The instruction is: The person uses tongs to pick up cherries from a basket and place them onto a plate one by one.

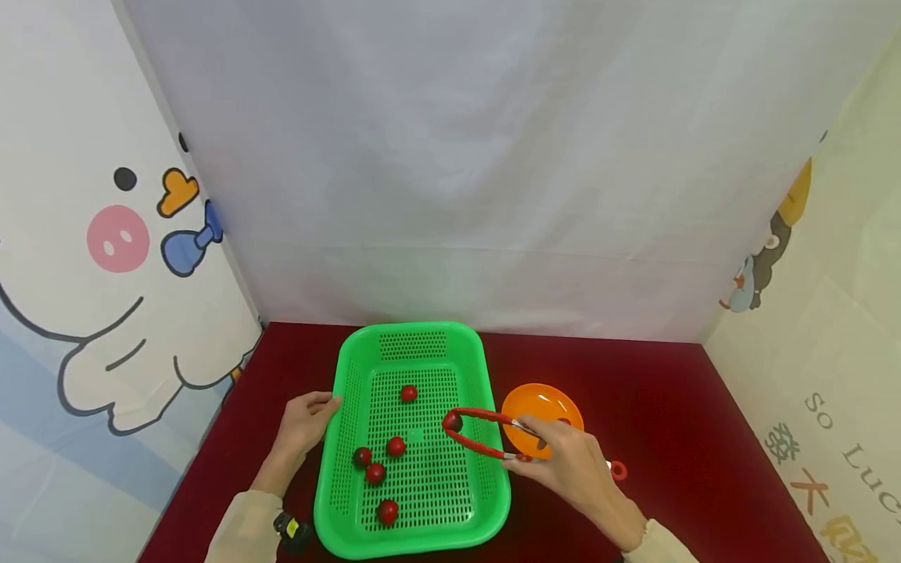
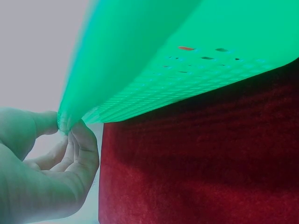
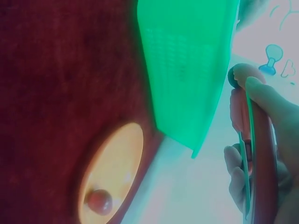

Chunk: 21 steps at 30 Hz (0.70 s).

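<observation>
My left hand (image 1: 303, 422) pinches the left rim of a green perforated plastic basket (image 1: 499, 504); the left wrist view shows thumb and fingers on the rim's edge (image 2: 70, 109). Over the basket's right part, my right hand (image 1: 573, 463) holds red tongs (image 1: 482, 448) with metal parts. A dark red round fruit (image 1: 452, 421) sits between their tips. Several similar small red balls, one (image 1: 409, 393) at the back and another (image 1: 388, 512) at the front, lie on the basket floor. In the right wrist view, the orange plate (image 3: 119, 156) bears a red ball (image 3: 99, 201).
The basket and plate (image 1: 533, 397) stand on a dark red cloth-covered table (image 1: 662, 414). A pale curtain (image 1: 493, 195) rises behind its far edge, with printed cloths at the left and right. Right of the plate, the red ring end (image 1: 619, 471) of the tongs shows.
</observation>
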Each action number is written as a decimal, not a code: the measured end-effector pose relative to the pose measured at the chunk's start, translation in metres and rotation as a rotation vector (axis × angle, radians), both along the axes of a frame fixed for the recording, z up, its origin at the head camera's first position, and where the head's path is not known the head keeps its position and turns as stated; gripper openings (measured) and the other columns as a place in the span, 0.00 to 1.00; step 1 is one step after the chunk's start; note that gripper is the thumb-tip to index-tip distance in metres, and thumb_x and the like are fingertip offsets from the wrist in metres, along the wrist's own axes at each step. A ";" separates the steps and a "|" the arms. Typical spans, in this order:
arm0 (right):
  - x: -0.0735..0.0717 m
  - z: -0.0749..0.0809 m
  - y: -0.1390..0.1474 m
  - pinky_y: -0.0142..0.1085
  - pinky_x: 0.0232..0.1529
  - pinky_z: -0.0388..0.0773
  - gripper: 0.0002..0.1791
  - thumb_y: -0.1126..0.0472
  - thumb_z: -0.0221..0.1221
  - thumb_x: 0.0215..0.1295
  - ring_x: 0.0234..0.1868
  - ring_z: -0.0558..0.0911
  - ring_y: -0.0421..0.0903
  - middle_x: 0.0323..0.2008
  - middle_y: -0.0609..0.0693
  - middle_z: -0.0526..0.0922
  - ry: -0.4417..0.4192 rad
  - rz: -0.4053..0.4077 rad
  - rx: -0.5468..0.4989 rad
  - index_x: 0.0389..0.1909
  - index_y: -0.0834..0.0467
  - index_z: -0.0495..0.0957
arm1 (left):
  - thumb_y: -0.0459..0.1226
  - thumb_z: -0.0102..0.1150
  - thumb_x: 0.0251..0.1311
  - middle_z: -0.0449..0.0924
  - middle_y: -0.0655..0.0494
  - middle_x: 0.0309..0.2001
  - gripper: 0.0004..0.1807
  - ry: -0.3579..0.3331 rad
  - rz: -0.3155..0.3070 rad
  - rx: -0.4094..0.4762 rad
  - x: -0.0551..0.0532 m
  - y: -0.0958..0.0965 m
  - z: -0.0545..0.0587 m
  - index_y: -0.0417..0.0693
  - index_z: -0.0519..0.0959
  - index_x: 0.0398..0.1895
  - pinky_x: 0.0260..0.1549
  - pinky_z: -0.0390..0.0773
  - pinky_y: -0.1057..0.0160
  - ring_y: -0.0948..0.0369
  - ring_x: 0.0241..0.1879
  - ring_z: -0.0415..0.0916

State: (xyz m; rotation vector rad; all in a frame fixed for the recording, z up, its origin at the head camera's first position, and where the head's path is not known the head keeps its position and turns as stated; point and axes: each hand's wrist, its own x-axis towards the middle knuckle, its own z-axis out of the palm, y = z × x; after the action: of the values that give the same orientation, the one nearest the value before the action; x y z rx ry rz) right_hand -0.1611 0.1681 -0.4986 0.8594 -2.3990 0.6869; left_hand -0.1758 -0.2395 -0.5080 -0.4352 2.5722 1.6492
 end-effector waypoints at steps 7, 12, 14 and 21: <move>-0.004 0.000 0.011 0.23 0.23 0.74 0.33 0.48 0.86 0.34 0.25 0.77 0.36 0.35 0.42 0.88 0.021 -0.053 -0.038 0.44 0.52 0.85 | 0.40 0.52 0.78 0.72 0.27 0.63 0.26 -0.008 -0.015 -0.006 -0.002 -0.002 -0.002 0.27 0.69 0.68 0.56 0.77 0.41 0.36 0.63 0.71; -0.006 0.001 0.020 0.26 0.23 0.76 0.32 0.50 0.86 0.34 0.24 0.76 0.36 0.27 0.42 0.83 0.036 -0.110 -0.046 0.44 0.55 0.87 | 0.41 0.52 0.78 0.72 0.27 0.63 0.27 -0.010 -0.014 -0.006 -0.002 -0.003 -0.003 0.27 0.69 0.69 0.56 0.77 0.41 0.36 0.63 0.71; -0.007 0.001 0.024 0.26 0.21 0.74 0.31 0.50 0.86 0.35 0.22 0.73 0.35 0.24 0.43 0.80 0.031 -0.140 -0.042 0.44 0.55 0.87 | 0.41 0.52 0.78 0.73 0.27 0.63 0.26 -0.007 -0.011 -0.006 -0.002 -0.003 -0.004 0.27 0.70 0.68 0.55 0.78 0.43 0.36 0.62 0.72; -0.010 0.000 0.038 0.26 0.17 0.64 0.34 0.48 0.85 0.34 0.19 0.62 0.30 0.18 0.42 0.75 0.034 -0.212 -0.039 0.46 0.56 0.87 | 0.40 0.53 0.78 0.75 0.28 0.60 0.25 0.000 -0.004 -0.012 -0.002 -0.003 -0.005 0.27 0.71 0.67 0.49 0.81 0.47 0.38 0.58 0.76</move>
State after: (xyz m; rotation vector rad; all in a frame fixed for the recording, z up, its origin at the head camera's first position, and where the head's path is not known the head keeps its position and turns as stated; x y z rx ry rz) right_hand -0.1708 0.2064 -0.4983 0.5851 -2.3942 0.6281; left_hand -0.1779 -0.2428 -0.5127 -0.4308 2.5824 1.6334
